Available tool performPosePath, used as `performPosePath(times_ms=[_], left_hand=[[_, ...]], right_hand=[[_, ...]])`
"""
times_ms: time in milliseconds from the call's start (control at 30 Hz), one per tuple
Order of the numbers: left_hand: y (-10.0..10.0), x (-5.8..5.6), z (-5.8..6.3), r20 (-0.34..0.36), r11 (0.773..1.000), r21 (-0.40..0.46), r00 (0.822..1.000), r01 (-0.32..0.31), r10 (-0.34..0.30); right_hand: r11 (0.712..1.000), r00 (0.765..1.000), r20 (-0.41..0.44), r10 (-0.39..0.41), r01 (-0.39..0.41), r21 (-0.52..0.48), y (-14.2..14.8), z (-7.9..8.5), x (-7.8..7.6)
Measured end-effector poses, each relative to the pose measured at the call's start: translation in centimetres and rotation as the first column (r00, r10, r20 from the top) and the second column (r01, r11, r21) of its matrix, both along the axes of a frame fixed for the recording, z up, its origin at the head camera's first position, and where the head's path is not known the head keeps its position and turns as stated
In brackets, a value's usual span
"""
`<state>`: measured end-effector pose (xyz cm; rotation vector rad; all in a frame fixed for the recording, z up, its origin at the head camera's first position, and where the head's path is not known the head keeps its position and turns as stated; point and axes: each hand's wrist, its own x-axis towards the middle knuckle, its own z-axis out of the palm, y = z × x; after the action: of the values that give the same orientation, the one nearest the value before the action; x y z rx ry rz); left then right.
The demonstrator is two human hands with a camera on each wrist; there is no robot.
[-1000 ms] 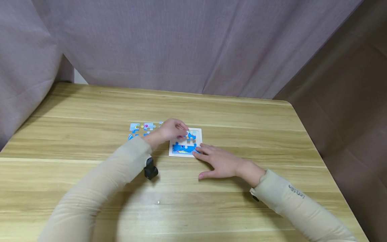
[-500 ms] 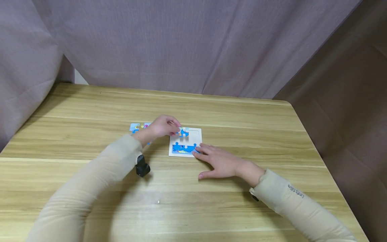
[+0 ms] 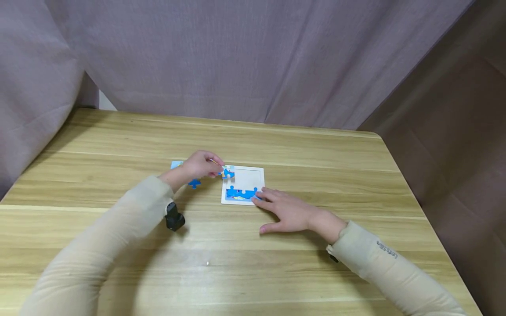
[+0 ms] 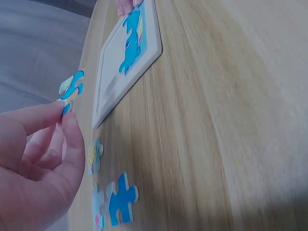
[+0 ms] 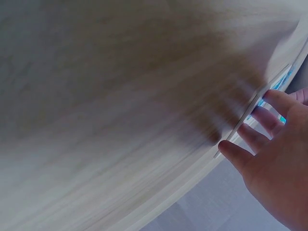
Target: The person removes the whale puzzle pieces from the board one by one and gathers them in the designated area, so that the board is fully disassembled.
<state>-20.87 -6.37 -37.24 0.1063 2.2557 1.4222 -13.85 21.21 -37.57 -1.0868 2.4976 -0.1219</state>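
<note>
My left hand point(image 3: 200, 164) pinches a blue, orange and pale green jigsaw piece point(image 4: 72, 89) between thumb and fingers, raised above the table by the left side of the puzzle tray point(image 3: 254, 169). The tray is white and shallow, with joined blue jigsaw pieces point(image 3: 240, 194) along its near side and bare white beyond them. My right hand point(image 3: 290, 212) lies with fingers spread, fingertips at the tray's near right corner. A loose blue jigsaw piece point(image 4: 122, 198) and a yellow-patterned one point(image 4: 94, 156) lie on the table under the left hand, which hides part of the loose group in the head view.
The wooden table point(image 3: 253, 272) stretches around the tray, with a tiny white speck point(image 3: 207, 263) near its front. A grey curtain point(image 3: 189, 66) hangs behind the back edge. Black wrist cameras point(image 3: 174, 217) are strapped at the sleeves.
My left hand has moved left, carrying the pinched jigsaw piece from over the tray's far right part to its far left corner. The right hand has stayed in place.
</note>
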Motion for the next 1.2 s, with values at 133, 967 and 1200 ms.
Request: performPosePath(times_ms=[133,967,1200], left_hand=[[-0.7,0.0,-0.1,0.013,1.0,0.011,1.0,-0.008,0.008],[-3.2,0.0,-1.2,0.028,1.0,-0.008,0.999,0.015,-0.015],[-3.3,0.0,-1.3,0.004,0.996,-0.076,0.999,0.041,-0.041]], right_hand=[[1.0,1.0,0.0,-0.002,0.002,-0.002,0.0,-0.1,0.0],[1.0,1.0,-0.003,-0.011,0.011,0.008,0.1,-0.1,0.0],[1.0,1.0,0.004,-0.019,0.019,0.003,0.3,-0.1,0.0]])
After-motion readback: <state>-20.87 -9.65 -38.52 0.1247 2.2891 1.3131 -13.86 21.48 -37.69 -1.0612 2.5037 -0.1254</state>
